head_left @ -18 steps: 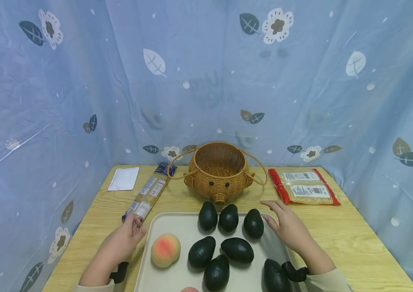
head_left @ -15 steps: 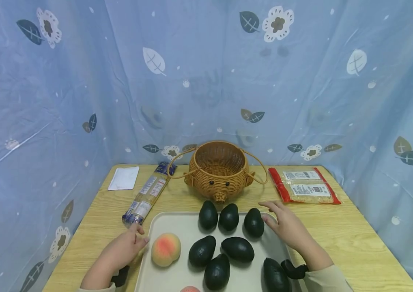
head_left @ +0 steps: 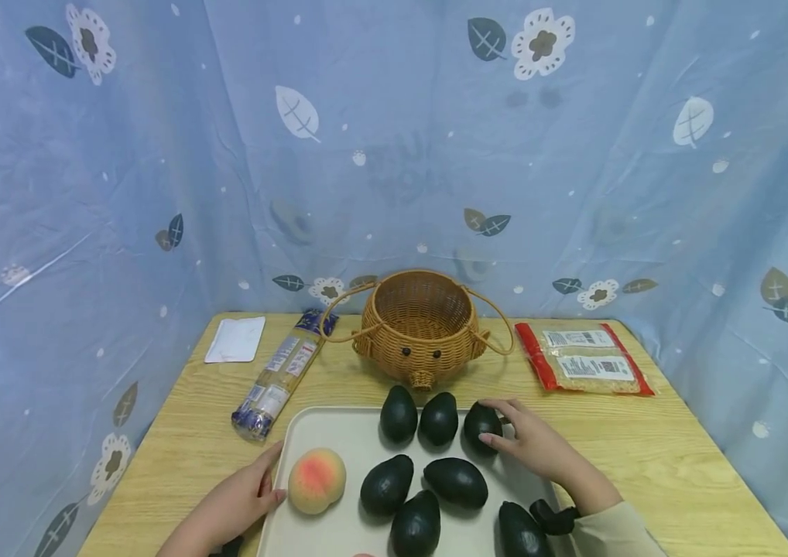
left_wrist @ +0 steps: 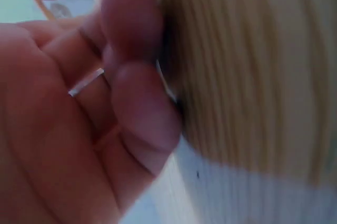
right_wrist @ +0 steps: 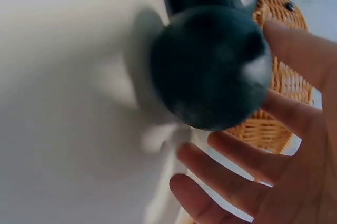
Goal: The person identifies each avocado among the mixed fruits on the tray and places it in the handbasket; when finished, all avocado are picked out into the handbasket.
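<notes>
My right hand (head_left: 529,441) has its thumb and index finger around the rightmost avocado (head_left: 481,428) of the back row on the beige tray (head_left: 338,534). In the right wrist view, thumb and index finger lie against this dark avocado (right_wrist: 210,68), while the other fingers (right_wrist: 221,176) spread out below. My left hand (head_left: 237,495) is at the tray's left rim, fingertips by the edge and nothing lifted. Up close in the left wrist view its fingers (left_wrist: 145,103) are bent next to the wood. A peach (head_left: 317,480) sits on the tray near that hand.
Several more avocados (head_left: 455,481) lie on the tray. Behind it stands a wicker basket (head_left: 422,348) with a side handle at each side. A long clear packet (head_left: 282,375) and a white card (head_left: 235,340) lie at left, a red-edged bag (head_left: 585,360) at right.
My right hand has moved left from beside the rightmost back avocado to around it. My left hand has drawn back from the long packet to the tray's left rim.
</notes>
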Demonstrator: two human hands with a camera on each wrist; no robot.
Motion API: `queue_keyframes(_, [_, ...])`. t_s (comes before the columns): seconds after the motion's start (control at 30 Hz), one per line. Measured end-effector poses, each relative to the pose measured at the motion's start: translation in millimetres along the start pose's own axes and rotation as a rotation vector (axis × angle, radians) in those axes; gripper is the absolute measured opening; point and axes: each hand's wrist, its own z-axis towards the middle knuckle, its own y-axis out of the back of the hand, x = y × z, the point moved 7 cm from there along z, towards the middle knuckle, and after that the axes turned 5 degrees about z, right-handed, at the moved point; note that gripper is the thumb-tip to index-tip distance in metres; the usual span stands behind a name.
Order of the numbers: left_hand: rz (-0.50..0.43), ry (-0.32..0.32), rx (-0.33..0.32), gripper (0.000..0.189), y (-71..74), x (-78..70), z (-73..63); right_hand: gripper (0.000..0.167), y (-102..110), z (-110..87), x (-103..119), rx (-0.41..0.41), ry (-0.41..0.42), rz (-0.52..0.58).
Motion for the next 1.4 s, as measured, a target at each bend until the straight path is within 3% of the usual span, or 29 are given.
queue_keyframes(0.23, [-0.027, -0.097, -0.012, 0.082, 2.8, -1.5, 5.3, 0.072, -5.5, 4.9, -2.1, 0.0, 0.001, 0.083])
queue_keyframes(0.47, [-0.048, -0.089, 0.012, 0.085, 4.4, -0.9, 4.0, 0.069, -2.0, 7.8, 4.1, -0.042, 0.085, 0.132])
queue_keyframes(0.63, [-0.078, -0.077, 0.022, 0.085, 4.7, 2.5, 0.1, 0.07, 13.2, 15.9, 26.8, -0.172, 0.215, 0.156])
queue_keyframes(0.87, [-0.1, -0.055, 0.021, 0.084, 4.8, 4.9, 1.0, 0.077, 52.9, 38.0, 80.6, -0.389, 0.355, 0.113])
queue_keyframes(0.97, [-0.081, -0.063, 0.021, 0.083, 4.7, 4.6, 3.4, 0.078, 63.5, 56.5, 94.1, -0.436, 0.331, 0.118])
queue_keyframes(1.17, [-0.071, -0.104, 0.025, 0.084, 4.6, 2.3, 4.0, 0.076, 60.5, 94.9, 96.4, -0.383, 0.23, 0.242])
queue_keyframes(1.4, [-0.093, -0.082, 0.041, 0.083, 1.5, 4.5, 1.5, 0.075, 48.5, 114.9, 91.7, -0.356, 0.168, 0.28])
